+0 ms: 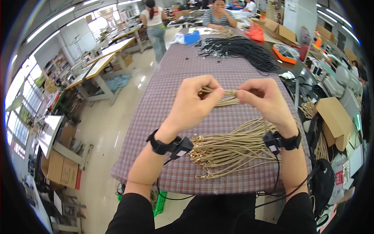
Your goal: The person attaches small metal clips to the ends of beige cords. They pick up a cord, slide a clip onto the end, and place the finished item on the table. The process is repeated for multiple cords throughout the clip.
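My left hand (194,100) and my right hand (265,98) are raised over the table, side by side. Between their pinched fingertips runs a beige cord (230,93), held by both hands; part of it is hidden in the left palm. Just behind and below the fingers lie a few more beige cords (227,102) on the cloth. Closer to me spreads a pile of beige cords (237,141), with gold-coloured metal clasps (198,150) gathered at its left end. Each wrist wears a black strap with a small black box and a cable.
The checked tablecloth (152,117) covers the table. Farther back are a heap of black cords (249,50), a blue box (191,38), a red plastic bag (255,32) and an orange tray (285,54). One person (219,17) sits at the far end. An opened carton (334,117) stands at right.
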A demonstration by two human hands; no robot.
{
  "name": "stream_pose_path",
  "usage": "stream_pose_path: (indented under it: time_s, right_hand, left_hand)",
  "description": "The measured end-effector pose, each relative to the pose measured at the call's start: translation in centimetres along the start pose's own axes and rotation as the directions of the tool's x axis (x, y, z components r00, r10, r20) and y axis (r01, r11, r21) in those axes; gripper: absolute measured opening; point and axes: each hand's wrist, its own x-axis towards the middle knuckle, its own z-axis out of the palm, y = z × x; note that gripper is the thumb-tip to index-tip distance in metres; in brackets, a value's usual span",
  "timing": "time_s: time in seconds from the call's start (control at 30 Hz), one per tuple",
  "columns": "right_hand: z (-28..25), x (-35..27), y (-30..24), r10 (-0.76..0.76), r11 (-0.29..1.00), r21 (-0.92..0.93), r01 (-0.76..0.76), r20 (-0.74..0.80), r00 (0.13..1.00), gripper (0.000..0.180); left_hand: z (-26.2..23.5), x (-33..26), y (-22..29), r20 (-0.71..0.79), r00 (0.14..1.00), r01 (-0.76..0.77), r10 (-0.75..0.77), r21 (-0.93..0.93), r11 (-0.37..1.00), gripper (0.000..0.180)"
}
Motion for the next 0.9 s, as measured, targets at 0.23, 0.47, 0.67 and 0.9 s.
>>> stream_pose_path:
  time_s: [0.23, 0.47, 0.67, 0.9]
  right_hand:
    - [0.6, 0.1, 0.4, -0.042, 0.999, -0.013, 0.042, -0.022, 0.999, 0.014]
    - [0.9, 0.1, -0.6, -0.057, 0.992, -0.116, 0.054, -0.021, 0.998, 0.010]
    - [1.9, 0.1, -0.2, -0.304, 0.936, -0.216, 0.279, -0.092, 0.948, 0.007]
    - [2.0, -0.2, -0.4, -0.321, 0.926, -0.240, 0.292, -0.091, 0.943, 0.005]
  left_hand:
    - [-0.4, -0.5, -0.1, 0.036, 0.996, 0.086, -0.084, -0.056, 0.995, 0.016]
    - [0.2, -0.3, -0.6, 0.039, 0.995, 0.093, -0.091, -0.046, 0.995, 0.019]
    - [0.3, -0.5, -0.6, 0.050, 0.994, 0.093, -0.093, 0.011, 0.996, 0.019]
    - [0.4, -0.5, -0.3, 0.061, 0.994, 0.089, -0.091, 0.029, 0.996, 0.019]
